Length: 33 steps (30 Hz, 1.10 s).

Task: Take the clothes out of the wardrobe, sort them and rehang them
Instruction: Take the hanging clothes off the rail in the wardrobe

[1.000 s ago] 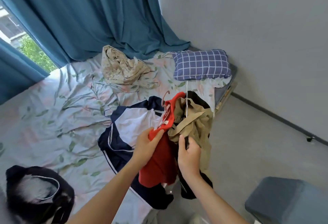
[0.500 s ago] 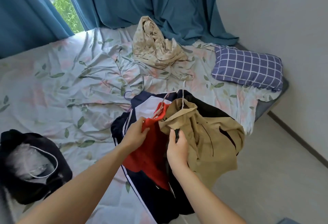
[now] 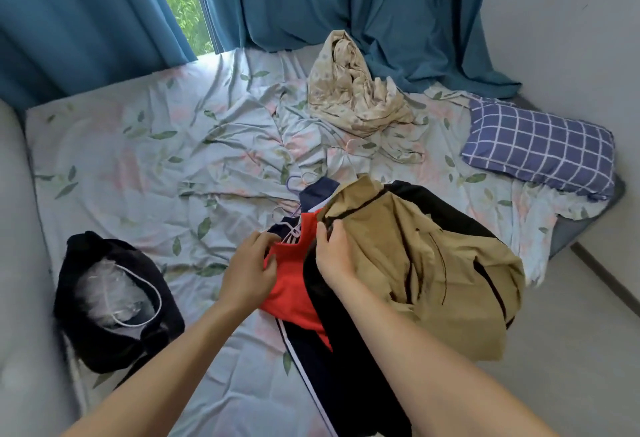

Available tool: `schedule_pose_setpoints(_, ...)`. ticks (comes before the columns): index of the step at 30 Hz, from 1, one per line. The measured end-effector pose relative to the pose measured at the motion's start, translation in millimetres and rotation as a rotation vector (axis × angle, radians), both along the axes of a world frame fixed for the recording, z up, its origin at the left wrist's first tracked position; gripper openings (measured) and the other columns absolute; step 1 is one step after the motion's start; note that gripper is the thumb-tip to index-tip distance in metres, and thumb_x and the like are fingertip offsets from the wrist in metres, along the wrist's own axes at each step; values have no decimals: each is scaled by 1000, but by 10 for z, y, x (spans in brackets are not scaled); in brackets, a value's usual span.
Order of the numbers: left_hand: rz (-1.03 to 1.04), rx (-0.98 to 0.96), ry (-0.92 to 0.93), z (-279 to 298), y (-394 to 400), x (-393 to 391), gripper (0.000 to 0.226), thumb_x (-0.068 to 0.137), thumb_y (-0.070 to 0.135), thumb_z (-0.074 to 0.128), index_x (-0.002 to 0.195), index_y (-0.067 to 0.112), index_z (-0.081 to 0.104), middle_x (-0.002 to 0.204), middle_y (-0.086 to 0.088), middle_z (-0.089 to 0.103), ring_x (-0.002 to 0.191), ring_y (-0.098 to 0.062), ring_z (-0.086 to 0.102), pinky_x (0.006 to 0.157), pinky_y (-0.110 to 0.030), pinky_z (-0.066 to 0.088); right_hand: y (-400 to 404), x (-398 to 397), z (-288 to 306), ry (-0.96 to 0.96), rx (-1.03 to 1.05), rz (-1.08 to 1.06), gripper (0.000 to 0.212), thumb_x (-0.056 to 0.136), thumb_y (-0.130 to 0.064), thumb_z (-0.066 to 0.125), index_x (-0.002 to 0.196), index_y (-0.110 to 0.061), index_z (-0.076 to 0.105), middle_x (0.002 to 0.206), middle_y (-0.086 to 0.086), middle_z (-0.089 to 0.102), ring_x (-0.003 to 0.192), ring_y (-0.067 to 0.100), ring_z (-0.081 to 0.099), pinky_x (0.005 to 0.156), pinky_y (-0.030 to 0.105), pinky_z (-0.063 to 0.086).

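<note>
Right now the pile of clothes lies on the bed [image 3: 145,146] at its near edge, and everything else is best placed from that pile. Far to its left sits a black bag [image 3: 114,301] on the sheet, untouched. Just left of the pile's middle, the left hand [image 3: 251,272] pinches the collar edge of the red shirt [image 3: 294,284], thumb on top and fingers curled under the fabric. Touching that collar from above are the pale hangers [image 3: 292,229], their hooks pointing away toward the window. Immediately right of the red shirt, the right hand [image 3: 334,256] grips a fold of the khaki garment [image 3: 426,263], fingers wrapped around its dark trim. That garment spills rightward over the bed's edge, with a black garment [image 3: 446,208] under it. Beneath everything, the navy jacket [image 3: 311,360] runs lengthwise toward the person.

Judging by the grips, the step in hand is separating the red shirt from the khaki one. The two lie side by side, seam running away from the body, so pulling the hands apart sideways should split them. Hangers may snag. Well beyond the pile lie a crumpled beige cloth [image 3: 353,94] and, further right, a checked pillow [image 3: 536,146].
</note>
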State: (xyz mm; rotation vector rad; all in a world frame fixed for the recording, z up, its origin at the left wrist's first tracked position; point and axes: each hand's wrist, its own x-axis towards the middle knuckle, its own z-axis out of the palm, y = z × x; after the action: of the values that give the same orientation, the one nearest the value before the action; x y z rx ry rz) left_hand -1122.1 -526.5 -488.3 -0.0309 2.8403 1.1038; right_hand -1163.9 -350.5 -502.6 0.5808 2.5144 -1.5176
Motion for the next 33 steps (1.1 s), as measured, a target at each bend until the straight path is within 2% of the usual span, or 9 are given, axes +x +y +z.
schedule_pose_setpoints(3, 11, -39, -14, 67, -47, 87, 32, 93, 6, 62, 122, 19, 67, 116, 3, 63, 113, -22, 56, 92, -43, 50, 168, 152, 27, -125, 20, 156, 23, 108, -35, 49, 106, -13, 55, 103, 9, 65, 102, 31, 62, 89, 42, 47)
schedule_pose_setpoints(6, -24, -83, -1, 170, 69, 170, 32, 93, 12, 63, 122, 22, 67, 117, 4, 63, 116, -24, 56, 92, -45, 51, 498, 408, 347, -107, 89, 202, 27, 109, -36, 44, 124, -17, 55, 114, 3, 65, 112, 26, 60, 97, 43, 47)
schedule_pose_setpoints(9, -112, -125, 24, 378, 355, 329, 35, 95, 20, 60, 129, 22, 64, 120, 6, 63, 117, -23, 54, 92, -43, 51, 893, 773, 795, -65, 310, 248, 39, 107, -45, 40, 139, -24, 48, 124, 0, 64, 119, 22, 56, 97, 45, 49)
schedule_pose_setpoints(12, -231, -179, 77, 704, 759, 562, 44, 94, 34, 54, 135, 21, 61, 124, 4, 63, 115, -26, 55, 90, -44, 52, 1321, 1293, 1209, -44, 429, 179, 48, 106, -49, 39, 146, -23, 44, 145, 0, 55, 138, 24, 44, 109, 48, 44)
schedule_pose_setpoints(15, -377, -190, 135, 1141, 1323, 856, 52, 92, 44, 47, 137, 22, 61, 126, 2, 64, 119, -28, 56, 86, -46, 53, 1739, 1995, 1641, -34, 499, 69, 46, 107, -48, 41, 145, -23, 44, 145, 0, 51, 140, 26, 39, 111, 44, 40)
schedule_pose_setpoints(18, -574, -128, 232, 1696, 2075, 1240, 51, 94, 43, 55, 142, 25, 57, 131, 4, 62, 121, -25, 55, 93, -45, 51, 2203, 2855, 2069, -24, 604, -82, 47, 107, -49, 41, 147, -25, 43, 142, -1, 51, 135, 24, 42, 110, 42, 42)
schedule_pose_setpoints(22, -888, -48, 415, 2420, 3247, 1950, 54, 93, 45, 54, 143, 23, 58, 132, 1, 62, 122, -25, 55, 91, -46, 52, 2788, 4171, 2529, -27, 704, -340, 51, 105, -53, 38, 147, -25, 44, 137, -2, 55, 127, 24, 49, 100, 44, 48)
schedule_pose_setpoints(27, -1285, 9, 541, 2850, 4465, 3502, 56, 91, 51, 53, 137, 20, 62, 117, -2, 62, 108, -30, 58, 80, -43, 50, 3096, 6090, 2943, -82, 825, -626, 50, 103, -54, 42, 144, -27, 47, 132, -6, 57, 122, 22, 50, 97, 42, 47)
schedule_pose_setpoints(33, -1761, 86, 589, 2935, 4939, 5631, 57, 90, 54, 47, 133, 21, 66, 119, -1, 66, 107, -28, 64, 79, -41, 52, 2789, 8222, 3202, -237, 816, -1033, 50, 108, -54, 37, 150, -28, 44, 139, -11, 51, 130, 17, 44, 103, 37, 40)
